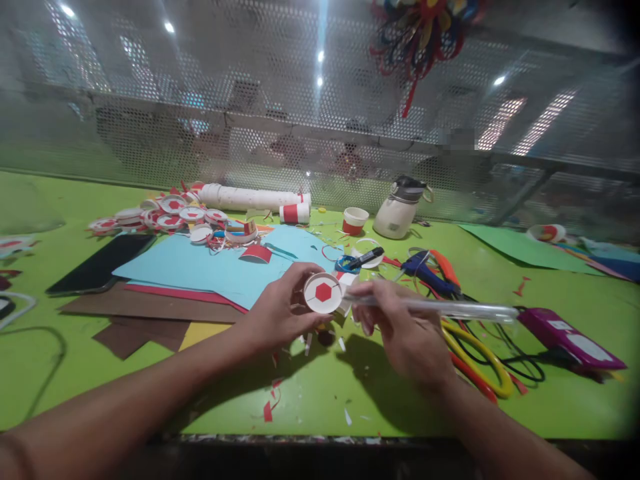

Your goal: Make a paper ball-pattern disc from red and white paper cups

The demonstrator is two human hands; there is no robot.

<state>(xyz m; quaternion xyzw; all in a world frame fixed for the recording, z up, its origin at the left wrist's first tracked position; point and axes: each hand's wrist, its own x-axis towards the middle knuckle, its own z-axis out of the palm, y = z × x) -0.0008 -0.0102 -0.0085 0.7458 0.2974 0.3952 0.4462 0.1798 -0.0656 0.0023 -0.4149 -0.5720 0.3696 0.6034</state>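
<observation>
Holding 1 paper disc [323, 293] (red hexagon) pinched in my left hand [280, 315]; right hand [400, 327] grips glue stick [435, 308] touching it; finished discs pile [170, 215] lies beyond.

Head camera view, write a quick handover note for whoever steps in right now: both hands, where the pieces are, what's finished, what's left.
Left hand: holds a white paper disc with a red hexagon facing up, over the green table.
Right hand: grips a clear glue stick, its tip at the disc's right edge.
Done: a pile of finished red-and-white discs lies far left, beside the white tube.
Nearby: blue paper sheet, yellow-handled scissors, phone.
Left: the held disc appears unfinished; I can't tell how many more remain.
</observation>
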